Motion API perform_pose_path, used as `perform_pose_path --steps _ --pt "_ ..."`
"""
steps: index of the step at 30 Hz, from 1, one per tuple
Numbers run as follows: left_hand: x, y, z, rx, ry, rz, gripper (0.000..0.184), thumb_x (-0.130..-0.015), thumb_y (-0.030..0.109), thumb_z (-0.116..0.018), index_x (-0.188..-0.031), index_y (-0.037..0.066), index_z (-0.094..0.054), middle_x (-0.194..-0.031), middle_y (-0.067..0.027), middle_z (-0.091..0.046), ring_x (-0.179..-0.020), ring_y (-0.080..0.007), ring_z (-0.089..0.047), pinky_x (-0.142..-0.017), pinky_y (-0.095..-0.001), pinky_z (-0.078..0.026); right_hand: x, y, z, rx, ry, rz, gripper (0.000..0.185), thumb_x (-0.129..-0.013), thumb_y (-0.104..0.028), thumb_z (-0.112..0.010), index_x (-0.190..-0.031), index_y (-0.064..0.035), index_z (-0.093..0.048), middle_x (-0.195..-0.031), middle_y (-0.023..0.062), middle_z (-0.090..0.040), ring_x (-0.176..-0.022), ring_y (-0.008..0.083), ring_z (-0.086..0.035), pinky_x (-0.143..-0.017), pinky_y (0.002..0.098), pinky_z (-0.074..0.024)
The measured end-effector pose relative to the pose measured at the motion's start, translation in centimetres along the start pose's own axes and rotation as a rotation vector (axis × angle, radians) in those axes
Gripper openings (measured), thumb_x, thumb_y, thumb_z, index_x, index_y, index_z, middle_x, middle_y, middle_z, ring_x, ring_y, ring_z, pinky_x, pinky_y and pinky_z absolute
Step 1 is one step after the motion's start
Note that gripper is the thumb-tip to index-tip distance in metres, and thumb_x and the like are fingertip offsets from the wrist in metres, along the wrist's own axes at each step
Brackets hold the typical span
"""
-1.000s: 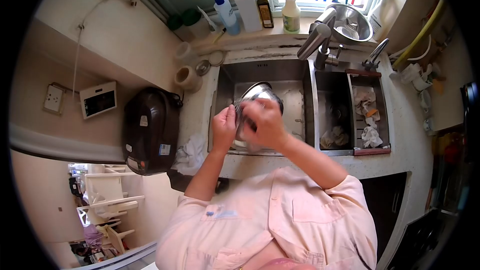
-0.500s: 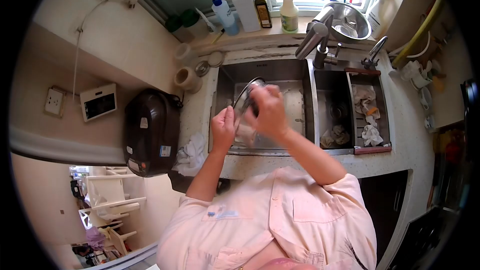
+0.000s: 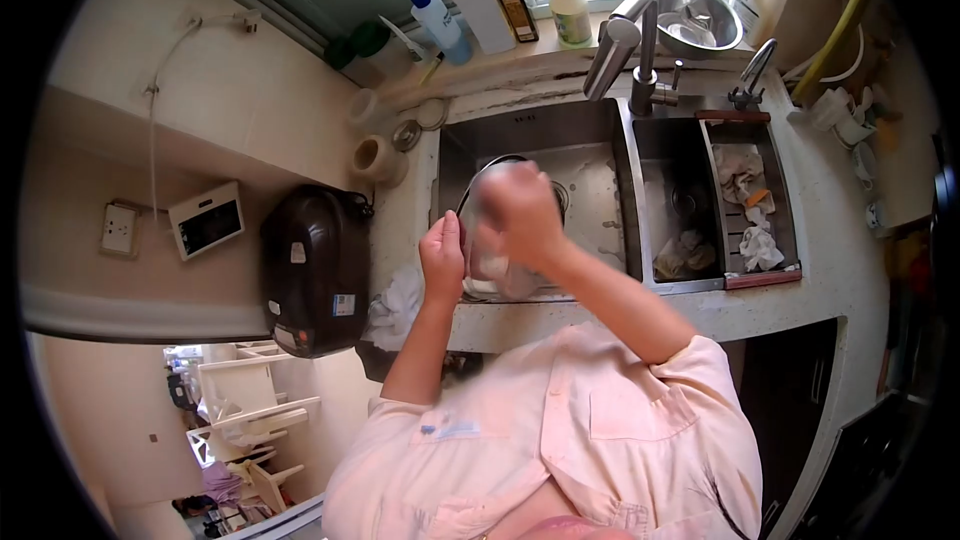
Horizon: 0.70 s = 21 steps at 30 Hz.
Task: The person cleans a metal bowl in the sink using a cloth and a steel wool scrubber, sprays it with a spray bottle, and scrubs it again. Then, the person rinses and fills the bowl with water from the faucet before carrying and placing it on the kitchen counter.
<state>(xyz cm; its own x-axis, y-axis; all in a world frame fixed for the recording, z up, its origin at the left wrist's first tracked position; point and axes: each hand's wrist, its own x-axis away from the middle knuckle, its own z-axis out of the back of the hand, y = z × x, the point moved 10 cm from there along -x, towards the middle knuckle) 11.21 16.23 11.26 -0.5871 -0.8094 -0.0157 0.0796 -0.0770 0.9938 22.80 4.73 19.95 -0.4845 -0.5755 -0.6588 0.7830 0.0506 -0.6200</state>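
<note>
Over the large sink basin [image 3: 595, 165], my left hand [image 3: 443, 252] pinches the near-left rim of a round, shiny lid or pan [image 3: 478, 190], which is tilted up. My right hand [image 3: 520, 212] is at its inner face, blurred by motion, with the fingers bent; whether it holds anything cannot be made out. Most of the round piece is hidden behind the right hand. Something pale and blurred [image 3: 490, 278] lies below it in the basin.
The tall faucet [image 3: 640, 50] rises behind the sink divider. On the right are a narrow basin with crumpled cloth [image 3: 685, 253] and a rack with cloths [image 3: 760, 245]. Bottles [image 3: 482, 8] and a steel bowl [image 3: 690, 15] line the sill. A dark cooker [image 3: 315, 270] stands left.
My right hand has shifted up and left across the round piece. My left hand still grips its rim. The whole view has turned slightly.
</note>
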Motion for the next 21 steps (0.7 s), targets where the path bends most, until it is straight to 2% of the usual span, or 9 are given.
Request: perform_pose_path --steps 1,3,6,8,10,14,16,19,21 --pt "0.3 -0.5 0.1 0.009 0.0 0.051 0.032 -0.094 0.025 -0.041 -0.066 0.011 -0.047 -0.055 0.0074 -0.039 -0.045 -0.0009 -0.035 -0.037 -0.019 -0.026 -0.1 3.2 -0.9 -0.074 0.042 -0.131 0.02 -0.056 -0.014 -0.058 -0.074 -0.0056 -0.054 -0.074 0.0099 -0.058 -0.077 0.0307 -0.052 -0.068 0.0403 -0.04" --pt "0.4 -0.2 0.3 -0.054 0.021 0.056 0.035 -0.094 0.025 -0.041 -0.063 0.009 -0.044 -0.057 0.0075 -0.037 -0.051 -0.0019 -0.031 -0.043 -0.0201 -0.026 0.3 2.2 -1.4 -0.074 0.019 -0.087 0.02 -0.056 -0.014 -0.058 -0.074 -0.0057 -0.054 -0.074 0.01 -0.058 -0.077 0.0309 -0.052 -0.068 0.0402 -0.0403" --pt "-0.1 0.8 -0.4 -0.025 0.052 0.016 0.037 -0.094 0.025 -0.04 -0.061 0.008 -0.043 -0.059 0.0076 -0.036 -0.054 -0.0026 -0.029 -0.047 -0.0205 -0.025 1.1 -2.5 -0.8 -0.088 0.049 0.14 0.021 -0.055 -0.013 -0.057 -0.075 -0.0059 -0.054 -0.072 0.0101 -0.057 -0.077 0.0309 -0.053 -0.071 0.0393 -0.0415" --pt "0.4 0.3 0.0 -0.012 0.047 0.048 0.036 -0.094 0.025 -0.04 -0.062 0.008 -0.044 -0.059 0.0075 -0.037 -0.055 -0.0027 -0.03 -0.048 -0.0205 -0.026 0.5 0.0 -1.4 -0.086 -0.047 0.059 0.021 -0.056 -0.014 -0.057 -0.075 -0.0062 -0.054 -0.071 0.0088 -0.057 -0.08 0.0297 -0.052 -0.07 0.0396 -0.0412" --pt "0.5 -0.8 -0.2 -0.018 0.001 0.119 0.036 -0.094 0.025 -0.04 -0.064 0.007 -0.046 -0.06 0.0072 -0.039 -0.056 -0.0028 -0.032 -0.049 -0.0207 -0.028 0.2 4.6 -1.6 -0.107 0.051 -0.203 0.019 -0.055 -0.013 -0.058 -0.073 -0.0066 -0.055 -0.07 0.0078 -0.057 -0.08 0.0288 -0.052 -0.067 0.0398 -0.0408" --pt "-0.2 -0.3 -0.3 -0.012 0.105 0.02 0.037 -0.094 0.026 -0.04 -0.063 0.007 -0.045 -0.059 0.0069 -0.037 -0.056 -0.003 -0.032 -0.049 -0.0214 -0.029 1.4 -0.3 -2.1 -0.192 -0.02 0.025 0.024 -0.058 -0.014 -0.057 -0.08 -0.0063 -0.058 -0.07 0.008 -0.058 -0.079 0.0287 -0.052 -0.071 0.0395 -0.0421" --pt "0.2 -0.4 -0.2 -0.057 0.033 0.052 0.033 -0.094 0.025 -0.04 -0.07 0.005 -0.051 -0.064 0.0047 -0.044 -0.059 -0.0037 -0.038 -0.052 -0.021 -0.033 1.0 0.5 -1.9 -0.128 -0.054 0.034 0.022 -0.058 -0.014 -0.057 -0.079 -0.0061 -0.057 -0.07 0.0087 -0.058 -0.08 0.0291 -0.053 -0.071 0.0399 -0.0424" --pt "-0.2 -3.1 0.0 -0.154 -0.079 0.121 0.031 -0.094 0.024 -0.039 -0.081 0.003 -0.058 -0.072 0.0016 -0.053 -0.064 -0.0044 -0.046 -0.057 -0.0205 -0.04 1.0 5.4 -2.4 -0.135 -0.01 -0.285 0.018 -0.058 -0.014 -0.057 -0.073 -0.0055 -0.053 -0.068 0.0086 -0.057 -0.08 0.0292 -0.052 -0.07 0.0401 -0.0409" --pt "-0.6 -1.8 -0.2 -0.051 0.045 0.064 0.034 -0.094 0.025 -0.04 -0.07 0.005 -0.051 -0.064 0.004 -0.047 -0.059 -0.0038 -0.04 -0.052 -0.0215 -0.034 1.4 1.7 -3.1 -0.213 -0.054 -0.078 0.018 -0.058 -0.011 -0.056 -0.075 -0.0053 -0.055 -0.07 0.0098 -0.058 -0.083 0.0294 -0.052 -0.07 0.0397 -0.042"
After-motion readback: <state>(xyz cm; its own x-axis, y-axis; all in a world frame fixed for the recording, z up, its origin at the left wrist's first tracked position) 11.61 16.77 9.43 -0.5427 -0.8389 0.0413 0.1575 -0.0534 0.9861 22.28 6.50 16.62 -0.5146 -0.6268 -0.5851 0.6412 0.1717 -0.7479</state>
